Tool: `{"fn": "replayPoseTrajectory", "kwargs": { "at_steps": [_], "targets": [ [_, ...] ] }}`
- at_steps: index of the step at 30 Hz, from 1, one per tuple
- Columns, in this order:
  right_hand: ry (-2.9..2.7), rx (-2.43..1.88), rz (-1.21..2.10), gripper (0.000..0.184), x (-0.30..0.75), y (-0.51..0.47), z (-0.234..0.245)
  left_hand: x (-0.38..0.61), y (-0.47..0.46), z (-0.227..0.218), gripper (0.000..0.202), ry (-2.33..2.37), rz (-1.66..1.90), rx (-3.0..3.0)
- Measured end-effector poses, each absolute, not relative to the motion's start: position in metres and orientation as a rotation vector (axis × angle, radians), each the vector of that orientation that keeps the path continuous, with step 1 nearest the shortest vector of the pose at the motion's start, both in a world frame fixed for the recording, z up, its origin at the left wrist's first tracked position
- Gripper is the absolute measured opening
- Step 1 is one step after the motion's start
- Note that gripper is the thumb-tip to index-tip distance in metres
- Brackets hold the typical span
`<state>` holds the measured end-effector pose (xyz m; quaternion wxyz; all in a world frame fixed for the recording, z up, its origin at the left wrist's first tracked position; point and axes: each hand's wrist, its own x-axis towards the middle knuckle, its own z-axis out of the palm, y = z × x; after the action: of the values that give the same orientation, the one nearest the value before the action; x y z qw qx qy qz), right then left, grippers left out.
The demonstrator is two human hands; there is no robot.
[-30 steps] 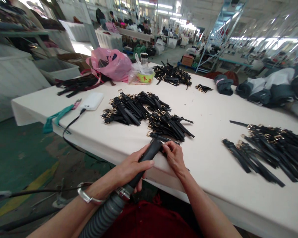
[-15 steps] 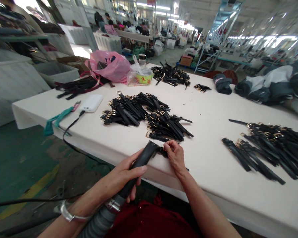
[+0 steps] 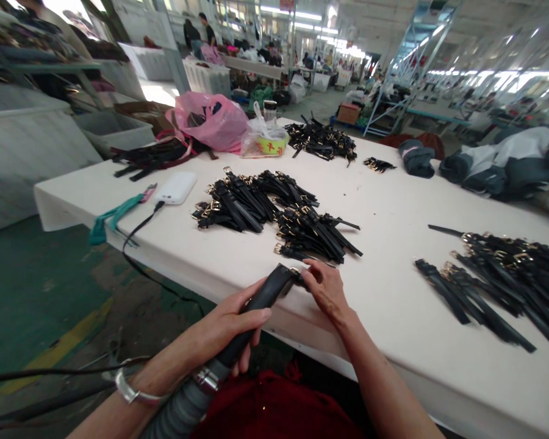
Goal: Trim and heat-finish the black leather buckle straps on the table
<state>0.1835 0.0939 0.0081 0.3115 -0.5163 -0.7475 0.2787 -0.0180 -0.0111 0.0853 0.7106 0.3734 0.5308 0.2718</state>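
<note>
My left hand [image 3: 229,329] grips a black nozzle [image 3: 265,296] joined to a grey ribbed hose [image 3: 183,408]. The nozzle's mouth points at a small black strap with a gold buckle [image 3: 299,277], which my right hand [image 3: 327,289] pinches against the white table [image 3: 384,207] near its front edge. Just beyond my hands lies a pile of black buckled straps [image 3: 274,210]. A second pile of straps [image 3: 498,274] is spread out to the right.
A white power bank [image 3: 176,187] with a black cable and a teal cord [image 3: 112,216] lie at the table's left. Pink bag [image 3: 208,119], clear bag [image 3: 265,137], more straps [image 3: 322,140] and folded dark garments [image 3: 494,161] sit at the back. Other people work far behind.
The nozzle tip has drawn back and dropped slightly from the strap pile toward the table edge; my right hand stays on the small strap. The view shifted a little.
</note>
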Motion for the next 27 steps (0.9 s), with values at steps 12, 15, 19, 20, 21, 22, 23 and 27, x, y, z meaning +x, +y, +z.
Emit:
{"fn": "replayPoseTrajectory", "kwargs": {
  "at_steps": [12,15,19,20,21,22,23,27],
  "targets": [
    [-2.22,-1.322,0.877,0.016,0.183,0.113,0.017,-0.02,-0.014,0.083,0.084,1.176,0.626,0.819],
    [-2.176,-1.291,0.977,0.014,0.181,0.12,0.008,-0.022,-0.015,0.082,0.084,1.161,0.621,0.811],
    [-2.046,-1.348,0.963,0.014,0.178,0.122,-0.005,-0.023,-0.019,0.08,0.083,1.159,0.637,0.794],
    [-2.02,-1.355,0.938,0.015,0.178,0.121,-0.007,-0.023,-0.02,0.081,0.083,1.157,0.637,0.788],
    [-1.996,-1.354,0.917,0.016,0.178,0.119,-0.009,-0.023,-0.021,0.081,0.082,1.154,0.634,0.782],
    [-1.979,-1.348,0.901,0.016,0.178,0.118,-0.01,-0.022,-0.021,0.082,0.082,1.152,0.634,0.781],
    [-1.967,-1.341,0.892,0.017,0.178,0.116,-0.01,-0.022,-0.021,0.083,0.082,1.153,0.636,0.78],
    [-1.931,-1.339,0.884,0.016,0.178,0.112,-0.009,-0.019,-0.016,0.086,0.08,1.153,0.619,0.793]
  ]
}}
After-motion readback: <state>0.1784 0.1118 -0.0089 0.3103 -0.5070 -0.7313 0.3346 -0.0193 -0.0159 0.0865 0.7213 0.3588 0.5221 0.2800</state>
